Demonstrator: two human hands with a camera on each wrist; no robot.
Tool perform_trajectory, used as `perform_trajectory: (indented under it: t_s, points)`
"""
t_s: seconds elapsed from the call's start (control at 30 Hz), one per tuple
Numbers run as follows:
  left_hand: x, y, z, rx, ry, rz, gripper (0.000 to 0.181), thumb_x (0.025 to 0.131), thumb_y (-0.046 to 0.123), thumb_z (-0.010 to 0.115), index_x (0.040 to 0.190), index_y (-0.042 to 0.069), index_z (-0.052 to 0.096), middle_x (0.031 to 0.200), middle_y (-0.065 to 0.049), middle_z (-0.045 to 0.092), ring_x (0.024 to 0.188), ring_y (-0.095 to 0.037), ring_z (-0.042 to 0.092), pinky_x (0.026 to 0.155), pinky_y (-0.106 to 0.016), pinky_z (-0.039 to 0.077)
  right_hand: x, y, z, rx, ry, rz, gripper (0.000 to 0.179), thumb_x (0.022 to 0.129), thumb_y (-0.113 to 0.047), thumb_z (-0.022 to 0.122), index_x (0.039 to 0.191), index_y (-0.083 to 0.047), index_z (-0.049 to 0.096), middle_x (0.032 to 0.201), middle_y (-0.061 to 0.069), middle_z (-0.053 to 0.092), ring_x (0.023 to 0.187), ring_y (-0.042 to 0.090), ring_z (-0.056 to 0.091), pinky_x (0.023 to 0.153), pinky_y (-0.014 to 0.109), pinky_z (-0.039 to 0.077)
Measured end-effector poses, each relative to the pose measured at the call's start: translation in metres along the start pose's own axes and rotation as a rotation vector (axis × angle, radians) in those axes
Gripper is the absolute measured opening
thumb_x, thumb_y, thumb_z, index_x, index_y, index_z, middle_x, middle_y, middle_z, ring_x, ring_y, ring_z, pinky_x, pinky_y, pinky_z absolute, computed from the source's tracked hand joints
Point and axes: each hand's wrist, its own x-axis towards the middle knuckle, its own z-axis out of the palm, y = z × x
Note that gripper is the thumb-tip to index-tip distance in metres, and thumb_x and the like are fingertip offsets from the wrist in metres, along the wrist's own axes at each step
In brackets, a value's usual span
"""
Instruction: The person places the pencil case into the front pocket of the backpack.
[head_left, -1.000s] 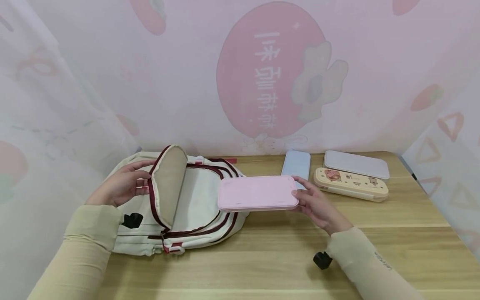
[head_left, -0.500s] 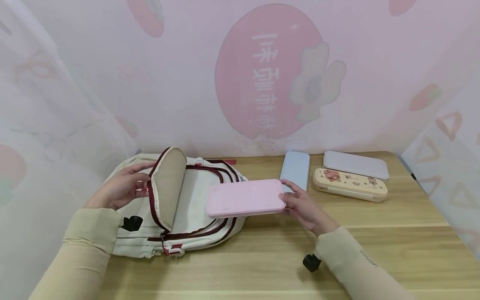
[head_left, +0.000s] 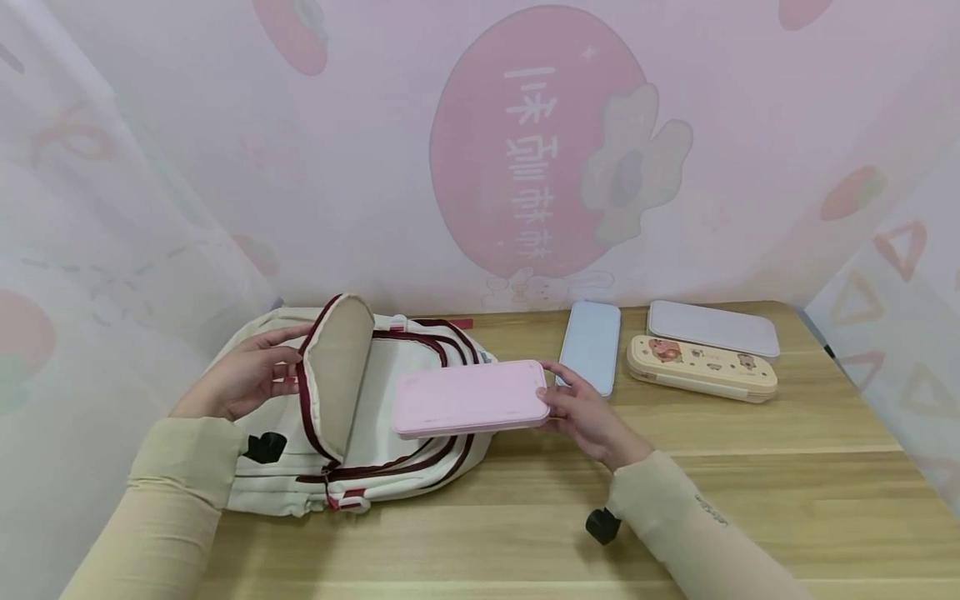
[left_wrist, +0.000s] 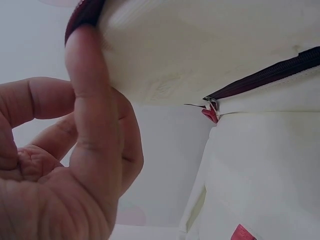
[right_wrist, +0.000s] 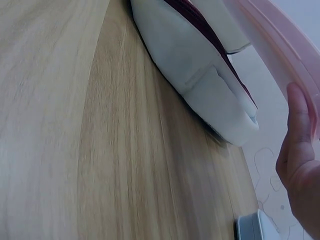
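A white backpack (head_left: pixel 270 492) with dark red zips lies on the table at the left. Its front pocket is unzipped. My left hand (head_left: pixel 247 375) pinches the edge of the pocket's flap (head_left: pixel 341 383) and holds it raised; the left wrist view shows the flap's pale lining (left_wrist: pixel 175 50) above the fingers. My right hand (head_left: pixel 592 421) grips the right end of a flat pink pencil case (head_left: pixel 468 396), thumb on top. The case is held level in the air, its left end over the pocket. In the right wrist view, the case's underside (right_wrist: pixel 280 45) is above the backpack's side.
Behind the right hand lies a light blue case (head_left: pixel 592 342). Farther right are a pale lavender case (head_left: pixel 712 327) and a cream pencil case (head_left: pixel 701 367) with cartoon prints. A printed cloth (head_left: pixel 360 167) hangs behind the wooden table (head_left: pixel 480 542).
My right hand has carried the pink pencil case left and slightly down, from beside the backpack to over its pocket. The left hand keeps the flap raised in the same place.
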Motion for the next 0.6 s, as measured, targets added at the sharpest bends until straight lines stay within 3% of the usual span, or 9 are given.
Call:
perform_trajectory:
  t_s: [0.6]
  points:
    - [0.0, 0.0, 0.001, -0.004, -0.008, -0.01, 0.046, 0.105, -0.004, 0.045, 0.119, 0.032, 0.07, 0.09, -0.005, 0.065, 0.072, -0.014, 0.065, 0.067, -0.028, 0.059, 0.016, 0.006, 0.031, -0.017, 0.036, 0.048, 0.059, 0.102, -0.001, 0.056, 0.157, -0.004, 0.035, 0.103, 0.011, 0.064, 0.076, 0.015, 0.067, 0.074, 0.034, 0.058]
